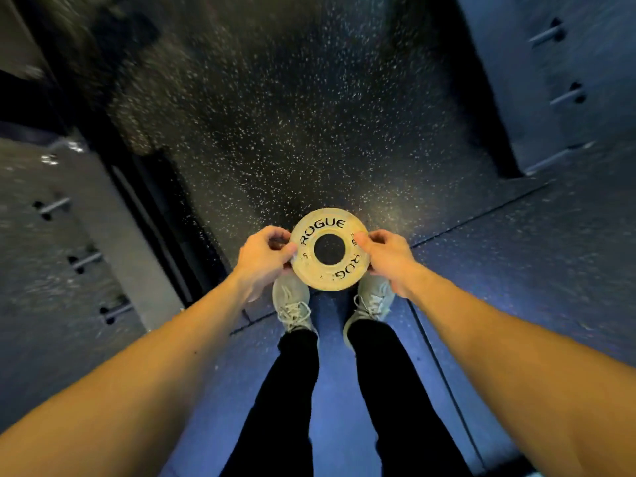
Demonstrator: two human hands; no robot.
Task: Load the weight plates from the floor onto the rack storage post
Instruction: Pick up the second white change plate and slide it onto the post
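Both hands, left (263, 256) and right (387, 258), pinch opposite edges of the plate (328, 249), held over the shoes (292, 304), and such a fingertip hold could slip and drop it on the toes.

plate (329, 249): matt, scuffed | floor (309, 132): speckled rubber | shoes (292, 304): laced cloth

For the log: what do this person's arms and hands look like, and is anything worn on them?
Both forearms are bare up to the frame edge, with no sleeves showing. The left hand and right hand wear no gloves, and no rings, watch or wristband can be seen. No markings are visible on either arm.
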